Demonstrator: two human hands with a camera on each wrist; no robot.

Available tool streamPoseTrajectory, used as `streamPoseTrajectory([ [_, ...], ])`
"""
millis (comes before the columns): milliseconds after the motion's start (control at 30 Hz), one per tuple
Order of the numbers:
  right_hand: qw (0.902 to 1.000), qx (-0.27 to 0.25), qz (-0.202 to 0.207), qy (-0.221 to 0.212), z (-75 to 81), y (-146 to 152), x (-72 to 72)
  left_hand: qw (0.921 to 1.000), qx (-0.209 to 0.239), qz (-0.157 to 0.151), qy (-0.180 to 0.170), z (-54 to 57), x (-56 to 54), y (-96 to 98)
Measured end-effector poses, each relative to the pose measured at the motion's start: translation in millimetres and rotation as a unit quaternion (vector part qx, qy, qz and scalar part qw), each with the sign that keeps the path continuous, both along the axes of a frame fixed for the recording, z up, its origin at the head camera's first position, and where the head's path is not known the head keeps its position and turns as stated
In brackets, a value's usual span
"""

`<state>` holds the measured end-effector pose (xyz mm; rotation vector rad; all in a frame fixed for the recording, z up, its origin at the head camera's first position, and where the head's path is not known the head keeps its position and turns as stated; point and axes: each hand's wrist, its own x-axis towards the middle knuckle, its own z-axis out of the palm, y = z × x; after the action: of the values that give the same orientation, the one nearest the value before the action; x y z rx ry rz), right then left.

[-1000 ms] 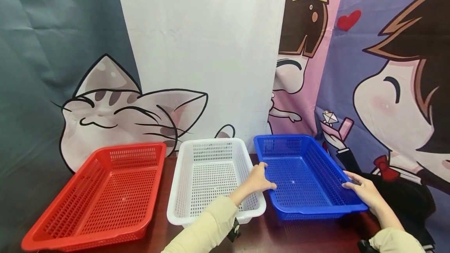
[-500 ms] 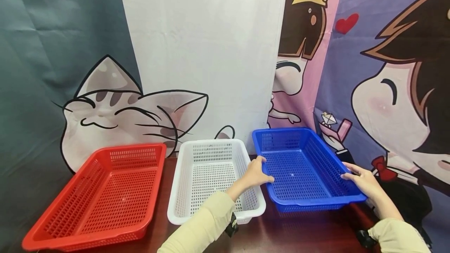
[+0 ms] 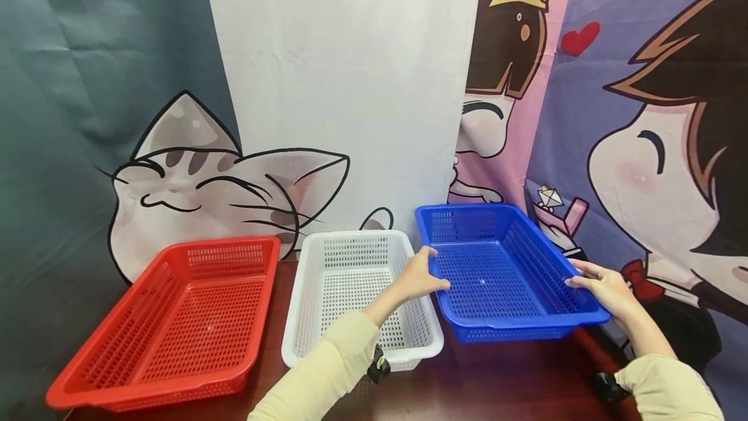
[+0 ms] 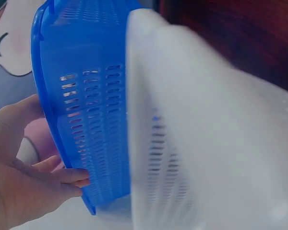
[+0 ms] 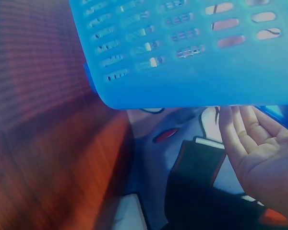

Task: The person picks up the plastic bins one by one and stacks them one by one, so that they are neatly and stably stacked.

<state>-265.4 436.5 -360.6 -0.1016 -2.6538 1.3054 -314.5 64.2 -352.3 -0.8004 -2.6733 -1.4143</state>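
Both hands grip a blue plastic basket [image 3: 497, 278] by its side rims at the right of the head view. On the near left rim, my left hand [image 3: 417, 275] has its thumb over the edge, and its fingers show beneath the rim in the left wrist view [image 4: 29, 167]. My right hand [image 3: 604, 291] holds the opposite rim, thumb on top; in the right wrist view its fingers lie under the rim against the perforated wall [image 5: 182, 86]. The basket holds nothing and appears raised off the tabletop.
A white basket [image 3: 356, 288] stands just left of the blue one, under my left forearm. Farther left is a larger-looking red basket [image 3: 216, 317]. They stand on a dark red wooden table [image 3: 456, 388]. A printed cartoon curtain [image 3: 350, 83] hangs close behind.
The blue basket has moved upward and slightly left in the head view, both hands moving with it. A wider strip of table shows below it. The red and white baskets stay put.
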Motion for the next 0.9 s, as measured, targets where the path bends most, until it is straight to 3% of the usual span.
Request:
streamPoseTrajectory([
  [133, 0.9996, -0.023, 0.012, 0.007, 3.3, -7.7, -3.3, 0.9999, -0.001, 0.008, 0.006, 9.3, -2.1, -8.2],
  [400, 0.9992, -0.029, 0.022, 0.018, 10.2, -25.6, -9.8, 0.9999, 0.002, 0.009, -0.004, 10.7, -3.9, -25.7],
  [667, 0.9976, -0.050, 0.041, 0.027, 31.6, -39.6, -14.7, 0.9995, -0.007, 0.022, 0.023, 35.4, 0.1, -41.4],
  [900, 0.9979, -0.034, 0.034, 0.043, 39.0, -54.5, -16.7, 0.9997, 0.019, 0.014, -0.008, 40.0, -1.7, -55.8],
])
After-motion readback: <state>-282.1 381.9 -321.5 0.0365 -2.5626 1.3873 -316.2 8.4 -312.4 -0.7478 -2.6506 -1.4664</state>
